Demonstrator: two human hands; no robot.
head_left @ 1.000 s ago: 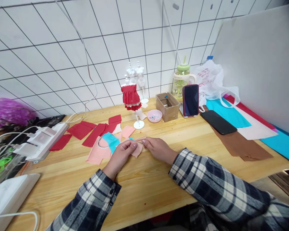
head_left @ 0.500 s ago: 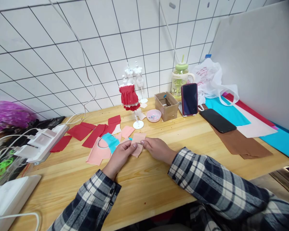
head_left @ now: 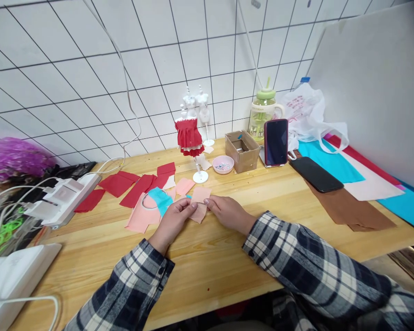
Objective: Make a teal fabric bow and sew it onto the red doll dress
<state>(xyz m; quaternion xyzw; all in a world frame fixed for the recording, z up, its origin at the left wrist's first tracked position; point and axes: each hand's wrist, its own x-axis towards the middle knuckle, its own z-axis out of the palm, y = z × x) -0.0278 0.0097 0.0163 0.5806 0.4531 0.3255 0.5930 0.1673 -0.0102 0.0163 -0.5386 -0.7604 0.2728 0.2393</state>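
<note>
Presumably main risk = slip: L hand (head_left: pixel 174 218) and R hand (head_left: pixel 229 214) each have only a small pinch on the pale pink piece (head_left: pixel 201 195), so uneven pull b/w them could tug an edge free or skew the cloth. Too much tension might also stretch or pucker it, since it looks thin and soft. A thin dark line (head_left: pixel 200 203) runs across it b/w the pinches; fold, thread or tool, can't tell. If sharp, fingertips are close enough to get pricked. Snag risk too: blue strip (head_left: pixel 162 200) and ring (head_left: pixel 144 202) lie just beside L hand, on the larger pink cloth (head_left: pixel 136 218); a wrist sweep that way could drag them. Bowl (head_left: pixel 222 171) w/ small bits is farther back, so lower risk, though a knock would scatter them.

Position: piece sits b/w the two hands, over the table (head_left: pixel 207 262), its upper part rising past the fingertips, lower part hanging below. L thumb + index closed on its left side, approx mid-height; R thumb + index closed at its right edge. No visible gap in either pinch. Other fingers curled; undersides hidden, grip there n/a.
</note>
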